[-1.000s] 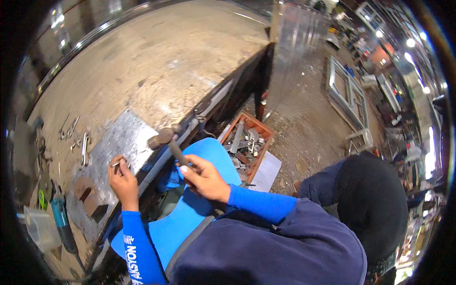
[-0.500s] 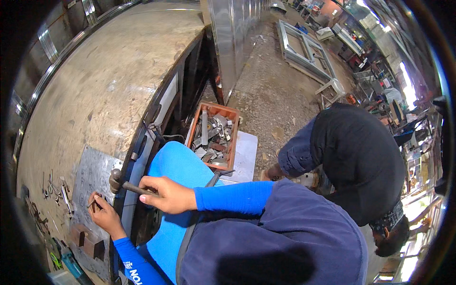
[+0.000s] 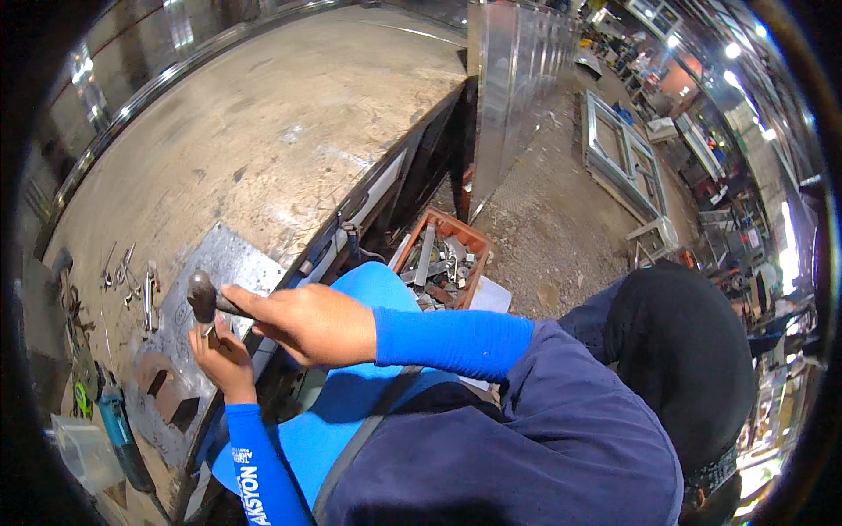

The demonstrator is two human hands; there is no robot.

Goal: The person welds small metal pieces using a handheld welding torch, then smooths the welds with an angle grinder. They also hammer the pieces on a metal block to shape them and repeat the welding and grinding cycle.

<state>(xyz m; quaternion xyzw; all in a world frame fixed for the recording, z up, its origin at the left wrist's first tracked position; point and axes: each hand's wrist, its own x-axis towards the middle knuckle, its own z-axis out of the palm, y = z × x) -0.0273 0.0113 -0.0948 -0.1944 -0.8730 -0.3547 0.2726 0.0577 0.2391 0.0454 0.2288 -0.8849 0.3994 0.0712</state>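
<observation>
My right hand is closed round the handle of a hammer with a rounded, worn head. The head hangs right above my left hand, whose fingers pinch a short metal punch, mostly hidden by the hammer and fingers. Beneath both hands lies a flat grey metal plate with marks on it, at the bench edge. Whether the hammer touches the punch cannot be made out. A brown metal block with a slot rests on the plate's nearer end.
Several wrenches lie left of the plate. A teal power tool and a clear plastic container are at the near left. An orange crate of metal scraps stands beside the bench. Another person in black bends at the right.
The hammer has swung up and over my left hand, with my right hand moving left and nearer the view. My head view has shifted, so the bench and crate appear farther right and lower.
</observation>
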